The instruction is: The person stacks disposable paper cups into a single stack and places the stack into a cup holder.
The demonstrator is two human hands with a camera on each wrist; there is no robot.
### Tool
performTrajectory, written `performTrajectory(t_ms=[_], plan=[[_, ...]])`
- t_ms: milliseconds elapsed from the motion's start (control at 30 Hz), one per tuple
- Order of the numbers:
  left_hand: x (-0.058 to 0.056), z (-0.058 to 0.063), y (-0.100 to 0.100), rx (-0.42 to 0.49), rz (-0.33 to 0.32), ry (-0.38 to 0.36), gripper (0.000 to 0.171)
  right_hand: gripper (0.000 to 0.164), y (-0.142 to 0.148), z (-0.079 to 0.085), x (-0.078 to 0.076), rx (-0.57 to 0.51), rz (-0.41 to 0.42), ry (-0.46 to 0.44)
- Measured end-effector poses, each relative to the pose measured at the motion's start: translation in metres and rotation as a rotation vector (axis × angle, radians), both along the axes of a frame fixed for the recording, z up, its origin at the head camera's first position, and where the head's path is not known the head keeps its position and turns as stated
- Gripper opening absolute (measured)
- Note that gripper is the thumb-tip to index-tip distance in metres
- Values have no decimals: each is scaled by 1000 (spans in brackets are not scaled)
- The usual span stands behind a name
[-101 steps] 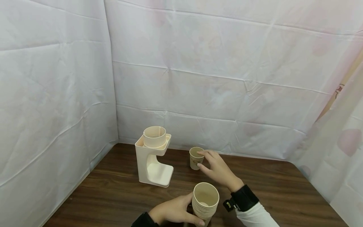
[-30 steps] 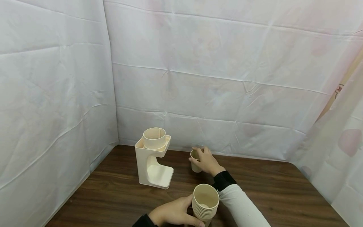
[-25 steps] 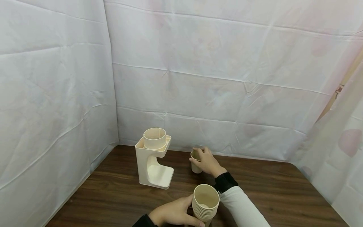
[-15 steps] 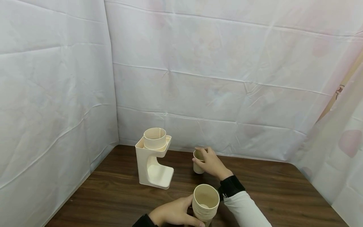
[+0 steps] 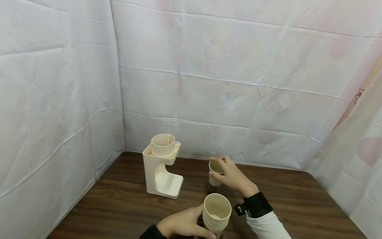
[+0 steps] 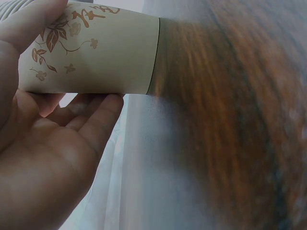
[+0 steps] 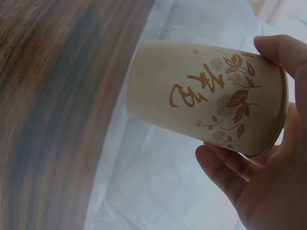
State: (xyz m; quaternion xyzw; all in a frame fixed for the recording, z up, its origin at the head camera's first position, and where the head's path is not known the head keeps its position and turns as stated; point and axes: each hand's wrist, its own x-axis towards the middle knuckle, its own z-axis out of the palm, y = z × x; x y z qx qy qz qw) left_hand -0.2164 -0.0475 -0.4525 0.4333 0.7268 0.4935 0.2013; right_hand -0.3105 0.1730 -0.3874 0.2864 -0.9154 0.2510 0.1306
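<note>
My left hand (image 5: 184, 221) grips a stack of nested cream paper cups (image 5: 215, 223) at the near edge of the head view, mouths facing up. In the left wrist view the lowest cup (image 6: 110, 52) shows a brown leaf print, its base right at the tabletop. Toward the back of the table, my right hand (image 5: 234, 176) holds a single paper cup (image 5: 213, 180) near its rim, thumb on one side and fingers on the other. The right wrist view shows this printed cup (image 7: 163, 81) upright, its base close over the wood.
Left of the single cup stands a cream C-shaped stand (image 5: 149, 174) with a round collar (image 5: 162, 151) on top and a flat foot. Pale cloth curtains (image 5: 209, 83) enclose the brown wooden table (image 5: 119, 205) at the back and sides.
Since 3.4 s ago the right hand has taken hold of the single cup. Over the last second it has carried the cup rightward and slightly nearer. The left hand and stack stay put.
</note>
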Motion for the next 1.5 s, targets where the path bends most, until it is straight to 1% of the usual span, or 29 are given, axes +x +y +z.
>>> performTrajectory(t_ms=[100,267,467,567,733,933,1067,1267,1400,1500], plan=[[-1,-1,1,-4,6,29,65,55,4,2,5,-2,12,1],[-1,-1,1,-8,4,44,64,54,8,3,12,7,43,29],[-1,-1,1,-9,12,79,63,51,14,8,23,-13,65,-5],[0,-1,1,-9,13,82,63,50,18,12,29,-29,68,-11],[0,0,1,-5,12,69,63,50,27,20,38,-78,107,-9],[0,0,1,-5,16,77,62,50,37,28,48,-93,131,39],[0,0,1,-7,10,69,62,51,42,34,54,-122,172,38],[2,2,1,1,9,59,62,51,49,42,62,-124,171,58],[2,3,1,-1,9,51,61,50,52,47,68,-112,172,111],[2,2,1,-3,7,45,61,49,54,53,76,-105,172,154]])
